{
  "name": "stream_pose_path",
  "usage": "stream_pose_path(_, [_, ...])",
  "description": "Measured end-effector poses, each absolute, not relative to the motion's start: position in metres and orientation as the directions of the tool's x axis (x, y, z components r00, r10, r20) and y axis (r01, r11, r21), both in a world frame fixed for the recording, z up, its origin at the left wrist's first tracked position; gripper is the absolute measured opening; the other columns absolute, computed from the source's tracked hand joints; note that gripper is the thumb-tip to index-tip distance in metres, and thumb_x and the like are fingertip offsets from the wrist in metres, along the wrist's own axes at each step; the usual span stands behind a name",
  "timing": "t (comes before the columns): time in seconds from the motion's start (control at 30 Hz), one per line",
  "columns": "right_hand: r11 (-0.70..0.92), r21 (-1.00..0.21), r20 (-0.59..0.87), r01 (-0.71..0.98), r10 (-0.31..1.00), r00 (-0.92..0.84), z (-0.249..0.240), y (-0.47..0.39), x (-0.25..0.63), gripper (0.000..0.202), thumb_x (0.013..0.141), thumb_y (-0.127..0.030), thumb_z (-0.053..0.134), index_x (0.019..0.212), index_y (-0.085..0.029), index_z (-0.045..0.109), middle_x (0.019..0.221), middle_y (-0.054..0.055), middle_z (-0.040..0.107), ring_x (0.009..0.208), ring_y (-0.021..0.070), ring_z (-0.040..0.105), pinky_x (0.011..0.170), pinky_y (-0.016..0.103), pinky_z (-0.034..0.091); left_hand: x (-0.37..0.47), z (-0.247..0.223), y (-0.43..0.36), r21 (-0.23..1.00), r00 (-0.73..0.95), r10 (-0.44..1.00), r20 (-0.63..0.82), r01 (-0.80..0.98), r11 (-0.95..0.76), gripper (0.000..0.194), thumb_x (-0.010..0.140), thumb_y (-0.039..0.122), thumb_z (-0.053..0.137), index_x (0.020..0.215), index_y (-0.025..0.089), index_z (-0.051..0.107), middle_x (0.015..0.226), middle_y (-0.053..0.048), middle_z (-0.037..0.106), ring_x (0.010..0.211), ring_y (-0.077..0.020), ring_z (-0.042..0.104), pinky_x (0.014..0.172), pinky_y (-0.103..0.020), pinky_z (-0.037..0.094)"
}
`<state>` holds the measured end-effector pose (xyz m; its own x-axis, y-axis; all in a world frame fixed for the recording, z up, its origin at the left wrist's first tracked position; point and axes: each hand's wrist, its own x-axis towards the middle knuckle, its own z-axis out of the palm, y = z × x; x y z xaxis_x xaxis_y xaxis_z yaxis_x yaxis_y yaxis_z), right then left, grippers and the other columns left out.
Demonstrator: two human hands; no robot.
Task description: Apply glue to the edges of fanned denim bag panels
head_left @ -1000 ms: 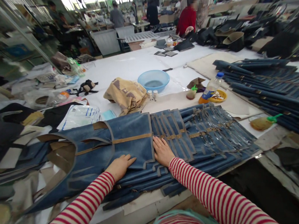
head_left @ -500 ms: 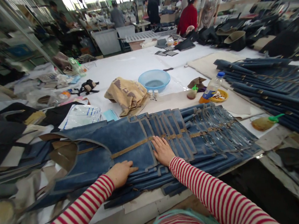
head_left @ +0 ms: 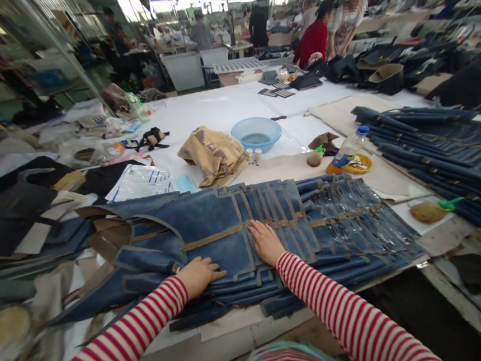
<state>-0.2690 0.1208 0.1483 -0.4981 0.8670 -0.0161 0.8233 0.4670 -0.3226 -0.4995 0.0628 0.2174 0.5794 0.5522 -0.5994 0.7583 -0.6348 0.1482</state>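
Overlapping blue pieces with grey edges and a tan strip (head_left: 213,211) lie in a fanned row across the near side of the table. My left hand (head_left: 200,275) rests on the left, larger piece, below its tan strip, fingers spread. To its right, my right hand (head_left: 266,242) lies on the stack over the piece edges, its fingers extended. A folded blue flap (head_left: 144,260) shows just left of my left hand, near my wrist. Neither hand is closed round anything.
Beyond the row are a patterned tan cloth (head_left: 213,153), a blue basin (head_left: 256,134), a bottle (head_left: 349,148) and a yellow dish (head_left: 357,163). More blue pieces (head_left: 435,146) lie at right. A green-tipped bottle (head_left: 431,211) is nearer. People stand far behind the table (head_left: 200,106).
The view has shifted, so the scene sits slightly lower and further right. A blue flap has appeared folded over beside my left wrist. Both hands remain on the pieces.
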Motion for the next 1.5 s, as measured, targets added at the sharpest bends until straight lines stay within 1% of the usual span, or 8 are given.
stream_pose_path(0.17, [0.371,-0.369,-0.092,0.852,0.898,-0.431,0.176,0.136,-0.287,0.029,0.085,-0.021,0.037,0.105,-0.016,0.059,0.106,0.012,0.061,0.105,0.0233,0.052,0.089,0.036,0.037,-0.503,0.206,0.065,0.149,0.597,0.544,-0.589,0.742,-0.653,0.054,0.076,0.014,0.047,0.127,0.029,0.044,0.117,-0.009,0.057,0.096,-0.0238,0.051,0.081,-0.038,0.039])
stream_pose_path(0.33, [0.238,-0.415,-0.16,0.878,0.931,-0.328,0.171,0.153,-0.312,0.039,0.085,-0.029,0.042,0.12,-0.012,0.045,0.106,0.012,0.061,0.094,0.0191,0.058,0.076,0.028,0.043,-0.502,0.204,0.065,0.12,0.606,0.542,-0.582,0.723,-0.68,0.054,0.075,0.014,0.047,0.127,0.028,0.044,0.114,-0.01,0.059,0.094,-0.0259,0.053,0.077,-0.04,0.041])
stream_pose_path(0.47, [0.157,-0.415,-0.235,0.896,0.933,-0.272,0.163,0.163,-0.319,0.031,0.083,-0.039,0.045,0.099,-0.015,0.057,0.096,0.01,0.064,0.085,0.0199,0.061,0.067,0.028,0.044,-0.501,0.205,0.064,0.103,0.602,0.555,-0.574,0.725,-0.681,0.051,0.077,0.015,0.044,0.126,0.027,0.045,0.114,-0.01,0.059,0.093,-0.0269,0.054,0.076,-0.041,0.042])
stream_pose_path(0.77, [0.16,-0.416,-0.221,0.895,0.937,-0.27,0.163,0.166,-0.309,0.022,0.081,-0.028,0.05,0.094,-0.012,0.056,0.099,0.014,0.061,0.089,0.0223,0.06,0.073,0.03,0.044,-0.498,0.201,0.067,0.143,0.589,0.565,-0.578,0.754,-0.641,0.055,0.075,0.014,0.042,0.129,0.029,0.042,0.125,-0.009,0.053,0.101,-0.0286,0.054,0.08,-0.044,0.044])
stream_pose_path(0.9, [0.159,-0.451,-0.169,0.878,0.951,-0.259,0.167,0.174,-0.297,0.034,0.079,-0.031,0.054,0.107,-0.014,0.05,0.11,0.011,0.055,0.094,0.0193,0.058,0.079,0.028,0.043,-0.498,0.2,0.069,0.153,0.58,0.558,-0.594,0.762,-0.629,0.056,0.075,0.013,0.041,0.129,0.028,0.042,0.127,-0.01,0.051,0.101,-0.0286,0.055,0.08,-0.043,0.046])
stream_pose_path(1.07, [0.152,-0.481,-0.135,0.863,0.96,-0.245,0.171,0.196,-0.289,0.044,0.086,-0.024,0.043,0.128,-0.012,0.034,0.118,0.011,0.05,0.105,0.0126,0.052,0.086,0.022,0.039,-0.497,0.2,0.072,0.169,0.569,0.557,-0.604,0.775,-0.608,0.056,0.076,0.013,0.04,0.129,0.031,0.042,0.129,-0.01,0.049,0.104,-0.029,0.054,0.081,-0.044,0.046])
stream_pose_path(1.23, [0.167,-0.436,-0.215,0.884,0.935,-0.282,0.171,0.212,-0.296,0.029,0.085,-0.036,0.046,0.097,-0.013,0.059,0.099,0.011,0.06,0.091,0.0177,0.058,0.077,0.026,0.042,-0.495,0.204,0.072,0.176,0.552,0.557,-0.62,0.79,-0.588,0.056,0.076,0.012,0.039,0.129,0.03,0.042,0.129,-0.01,0.05,0.106,-0.0292,0.053,0.082,-0.043,0.046])
stream_pose_path(1.5, [0.235,-0.331,-0.218,0.914,0.923,-0.317,0.171,0.206,-0.294,0.028,0.088,-0.03,0.038,0.089,-0.013,0.06,0.096,0.012,0.061,0.087,0.0175,0.059,0.076,0.025,0.041,-0.488,0.212,0.066,0.207,0.569,0.592,-0.57,0.797,-0.568,0.056,0.074,0.011,0.039,0.126,0.028,0.046,0.12,-0.009,0.056,0.099,-0.0282,0.055,0.078,-0.041,0.047])
